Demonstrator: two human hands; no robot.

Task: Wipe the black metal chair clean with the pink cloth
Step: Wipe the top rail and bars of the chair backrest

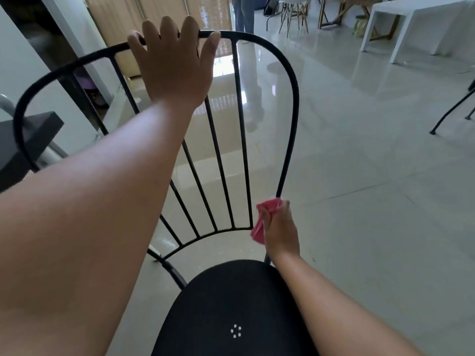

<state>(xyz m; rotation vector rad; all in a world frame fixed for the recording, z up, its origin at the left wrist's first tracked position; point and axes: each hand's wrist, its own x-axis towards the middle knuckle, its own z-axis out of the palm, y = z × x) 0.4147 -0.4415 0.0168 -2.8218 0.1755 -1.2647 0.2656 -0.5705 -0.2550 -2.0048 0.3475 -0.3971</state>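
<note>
The black metal chair (290, 140) fills the view, with a curved back of thin vertical bars and a round black seat (226, 299) at the bottom. My left hand (174, 62) grips the top rail of the chair back, fingers curled over it. My right hand (280, 229) holds the pink cloth (259, 227) wrapped around the lower right end of the back frame, just above the seat. Part of the cloth is hidden inside my fist.
Glossy pale floor tiles surround the chair. A dark box (28, 140) stands at the left. A white table (411, 27) and light chairs (295, 14) stand at the back right. A person's legs (244, 14) are at the top. Another black chair leg (452, 109) shows at right.
</note>
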